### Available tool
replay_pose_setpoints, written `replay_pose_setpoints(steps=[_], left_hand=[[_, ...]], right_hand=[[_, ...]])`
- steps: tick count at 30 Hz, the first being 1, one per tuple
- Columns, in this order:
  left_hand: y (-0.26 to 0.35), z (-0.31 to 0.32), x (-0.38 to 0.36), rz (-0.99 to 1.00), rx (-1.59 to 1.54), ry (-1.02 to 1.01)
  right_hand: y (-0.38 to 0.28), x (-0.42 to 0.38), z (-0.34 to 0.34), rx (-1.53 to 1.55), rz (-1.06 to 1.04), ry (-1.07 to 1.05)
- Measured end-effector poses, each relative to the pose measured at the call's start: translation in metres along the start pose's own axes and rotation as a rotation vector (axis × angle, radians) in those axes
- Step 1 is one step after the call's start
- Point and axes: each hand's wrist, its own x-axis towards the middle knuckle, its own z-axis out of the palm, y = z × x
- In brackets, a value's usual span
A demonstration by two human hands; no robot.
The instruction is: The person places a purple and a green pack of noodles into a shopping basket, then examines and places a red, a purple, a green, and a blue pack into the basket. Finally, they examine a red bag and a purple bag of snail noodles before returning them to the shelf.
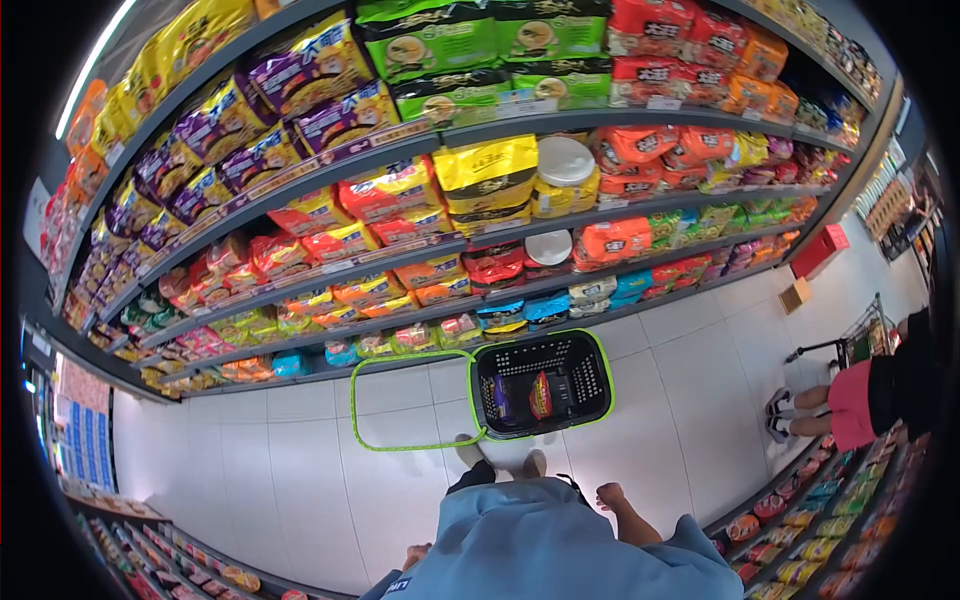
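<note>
My right hand (609, 495) hangs beside my body with its fingers curled in, and I see nothing in it. Lower down, my left hand (416, 555) shows only in part past my blue top; its fingers look curled, with no object visible. A black shopping basket (592, 372) with a bright green rim stands on the floor just ahead of my feet, apart from both hands. Its green handle (352, 400) is folded down to the left. Inside lie a purple packet (501, 396) and a red and yellow packet (541, 395).
Shelves (560, 107) of bagged instant noodles curve across the front. Two white round lids (565, 161) sit among the packs. At the right stand a person in pink shorts (852, 412), a cart (868, 335), and a red box (820, 250). More shelves (790, 540) lie behind me.
</note>
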Motion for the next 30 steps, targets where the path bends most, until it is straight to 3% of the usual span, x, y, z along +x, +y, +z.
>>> replay_pose_setpoints(steps=[6,8,9,11,13,19,27,29,30], left_hand=[[-0.013,-0.019,0.020,0.000,-0.003,-0.091],[-0.012,-0.051,0.023,-0.236,-0.627,0.026],[0.003,-0.098,0.047,-0.350,-0.937,0.080],[0.041,-0.193,0.033,-0.572,-1.540,0.163],[0.044,-0.221,0.048,-0.513,-1.541,0.186],[0.045,-0.238,0.051,-0.463,-1.530,0.194],[0.047,-0.182,-0.007,-0.750,-1.336,0.169],[0.037,-0.142,-0.018,-0.698,-1.370,0.233],[0.037,-0.132,-0.026,-0.566,-1.159,0.198]], right_hand=[[-0.022,0.005,0.001,0.049,-0.104,0.071],[-0.040,0.003,0.004,0.064,-0.137,0.095],[-0.040,0.022,0.010,0.076,-0.136,0.103],[-0.015,0.081,0.028,-0.161,-0.580,0.164],[-0.060,0.029,0.025,0.043,-0.270,0.104],[-0.084,0.016,0.037,0.100,-0.326,0.097],[-0.050,0.024,0.039,-0.022,-0.242,0.015],[-0.039,0.037,0.037,-0.104,-0.240,-0.024],[-0.033,0.045,0.037,-0.187,-0.240,-0.028]])
